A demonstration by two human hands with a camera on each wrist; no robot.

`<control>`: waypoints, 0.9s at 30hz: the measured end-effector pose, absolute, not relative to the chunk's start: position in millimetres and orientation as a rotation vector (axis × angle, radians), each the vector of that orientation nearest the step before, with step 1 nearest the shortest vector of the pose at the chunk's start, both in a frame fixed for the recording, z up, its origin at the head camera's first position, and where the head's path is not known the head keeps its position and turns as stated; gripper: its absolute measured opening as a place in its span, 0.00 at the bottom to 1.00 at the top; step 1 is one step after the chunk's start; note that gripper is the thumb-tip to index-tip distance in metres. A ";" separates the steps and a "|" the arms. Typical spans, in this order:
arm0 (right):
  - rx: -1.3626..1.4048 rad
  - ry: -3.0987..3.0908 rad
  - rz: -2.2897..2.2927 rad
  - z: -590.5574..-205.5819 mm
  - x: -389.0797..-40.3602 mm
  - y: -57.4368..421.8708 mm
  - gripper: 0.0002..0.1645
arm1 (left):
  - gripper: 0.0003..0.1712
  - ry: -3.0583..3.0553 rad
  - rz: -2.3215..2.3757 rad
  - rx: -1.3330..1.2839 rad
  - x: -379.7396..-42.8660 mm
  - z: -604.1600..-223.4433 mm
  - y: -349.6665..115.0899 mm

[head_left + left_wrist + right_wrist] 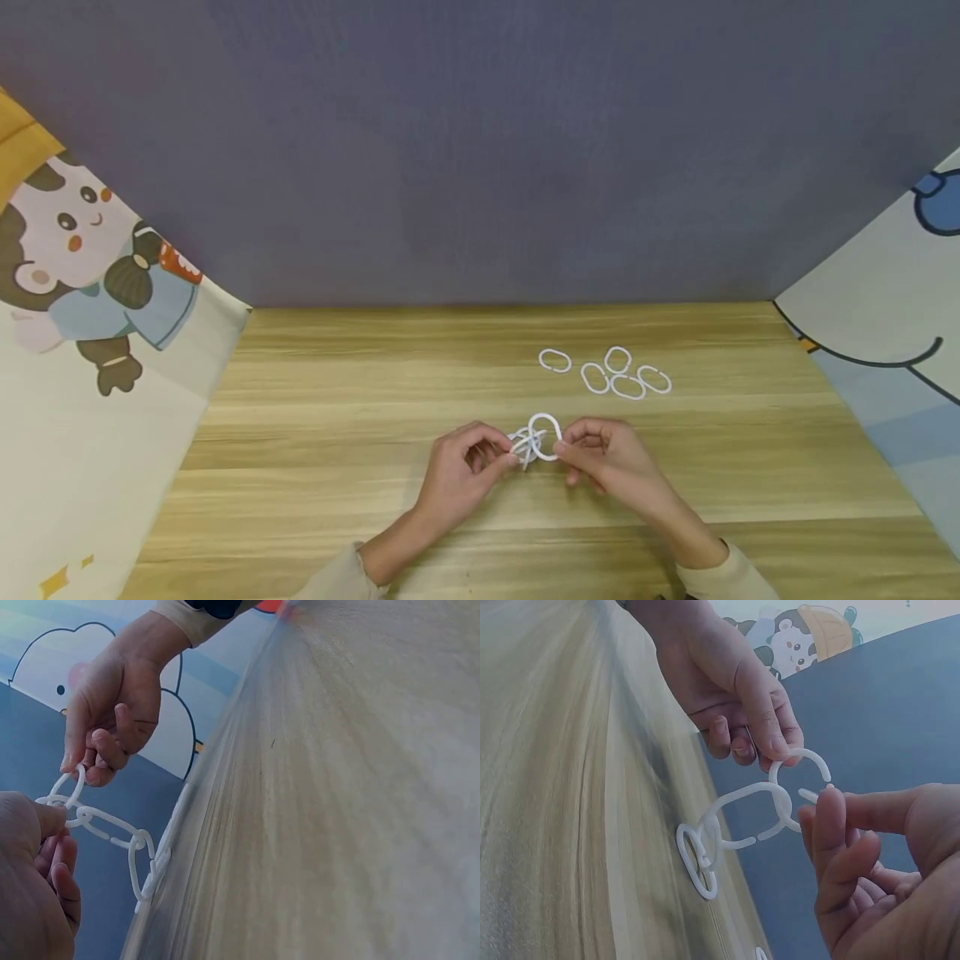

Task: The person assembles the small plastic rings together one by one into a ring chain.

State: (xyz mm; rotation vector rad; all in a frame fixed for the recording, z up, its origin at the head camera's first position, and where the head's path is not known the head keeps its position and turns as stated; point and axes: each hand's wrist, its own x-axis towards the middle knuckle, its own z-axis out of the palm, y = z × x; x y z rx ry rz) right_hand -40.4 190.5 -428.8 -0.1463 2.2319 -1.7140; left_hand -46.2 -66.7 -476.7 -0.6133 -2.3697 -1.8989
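Observation:
Above the table, my left hand [461, 467] pinches a white plastic chain link [810, 759] between thumb and fingertips. This link has a gap in its side and joins a short chain [105, 819] of similar links. In the right wrist view the lower links of the chain [697, 862] hang down to the tabletop. My right hand [611, 462] pinches another white oval link [545, 415] by its edge. That link crosses the one in the left hand; whether the two are hooked together I cannot tell.
On the wooden table [337, 400], beyond the hands, several loose white links [628, 397] lie in a group, with one link [555, 369] a little to the left. A dark grey panel [480, 167] rises behind the table, and cartoon-printed walls [97, 400] flank it.

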 end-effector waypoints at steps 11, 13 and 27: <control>-0.167 2.235 -1.807 -426.5 -41.3 194.6 0.15 | 0.07 -2.322 -1.947 -0.519 -46.2 -476.0 -68.6; -0.155 2.239 -1.814 -426.6 -40.9 195.0 0.16 | 0.07 -2.324 -1.955 -0.510 -46.5 -476.1 -68.7; -0.151 2.132 -1.870 -424.7 -39.7 193.5 0.15 | 0.07 -2.440 -1.923 -0.525 -48.0 -479.6 -69.9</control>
